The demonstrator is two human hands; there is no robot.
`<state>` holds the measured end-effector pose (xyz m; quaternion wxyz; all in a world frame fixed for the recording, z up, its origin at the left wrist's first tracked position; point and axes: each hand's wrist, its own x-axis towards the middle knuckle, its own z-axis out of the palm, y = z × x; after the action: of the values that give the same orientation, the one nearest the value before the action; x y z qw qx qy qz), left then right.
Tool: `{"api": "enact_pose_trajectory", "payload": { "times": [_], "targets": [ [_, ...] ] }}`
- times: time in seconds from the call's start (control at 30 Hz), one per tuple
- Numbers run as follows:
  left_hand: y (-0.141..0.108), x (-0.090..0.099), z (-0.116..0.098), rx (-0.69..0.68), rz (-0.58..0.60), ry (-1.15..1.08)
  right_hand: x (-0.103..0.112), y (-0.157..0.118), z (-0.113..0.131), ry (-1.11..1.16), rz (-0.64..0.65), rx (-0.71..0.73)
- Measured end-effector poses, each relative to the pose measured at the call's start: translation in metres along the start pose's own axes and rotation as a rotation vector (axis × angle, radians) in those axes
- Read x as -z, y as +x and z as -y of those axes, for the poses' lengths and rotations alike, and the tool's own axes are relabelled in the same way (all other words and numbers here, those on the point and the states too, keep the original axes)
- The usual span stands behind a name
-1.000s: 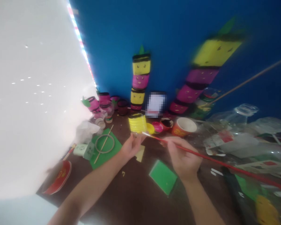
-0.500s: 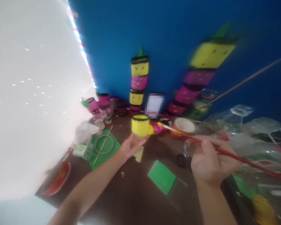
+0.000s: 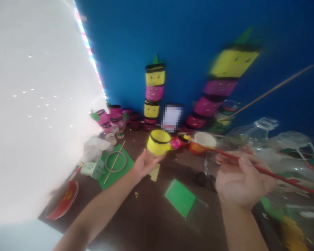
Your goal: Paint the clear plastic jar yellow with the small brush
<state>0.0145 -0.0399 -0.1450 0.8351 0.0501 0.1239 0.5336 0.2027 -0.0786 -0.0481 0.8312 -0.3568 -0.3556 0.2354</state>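
My left hand holds a yellow-painted cup from below, its fingers closed around the base. A black band runs near the cup's rim, and the cup tilts with its opening partly toward me. Between the fingers of my right hand is a long red-handled paintbrush, pointing left. The yellow brush tip is just right of the cup, apart from it. Pink and yellow paint pots sit behind the cup. A white-rimmed red paper cup stands beyond the brush.
Yellow and pink painted stacks rise against the blue wall. Black scissors and a green pad lie on the brown table. Clear plastic bottle pieces crowd the right; a ring rests on green sheet at left.
The yellow cup has tipped so more of its opening faces me. My right hand has drawn the brush a little to the right, away from the cup.
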Motion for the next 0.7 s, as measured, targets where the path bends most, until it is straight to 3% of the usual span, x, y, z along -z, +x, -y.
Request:
{"api": "enact_pose_trajectory", "payload": {
  "times": [0.2,0.43,0.57,0.7],
  "targets": [
    [0.003,-0.002,-0.001,0.007,-0.023,-0.051,0.001,0.002,-0.001,0.071,0.054,-0.018],
    [0.005,-0.003,-0.001,-0.043,-0.105,-0.076,0.006,-0.004,-0.004,0.079,0.353,-0.119],
    [0.006,-0.001,-0.001,-0.041,-0.121,-0.063,0.007,-0.011,-0.009,-0.064,0.467,-0.105],
    [0.006,0.003,-0.001,-0.024,-0.111,-0.055,0.011,-0.017,-0.019,-0.259,0.485,-0.065]
  ]
}}
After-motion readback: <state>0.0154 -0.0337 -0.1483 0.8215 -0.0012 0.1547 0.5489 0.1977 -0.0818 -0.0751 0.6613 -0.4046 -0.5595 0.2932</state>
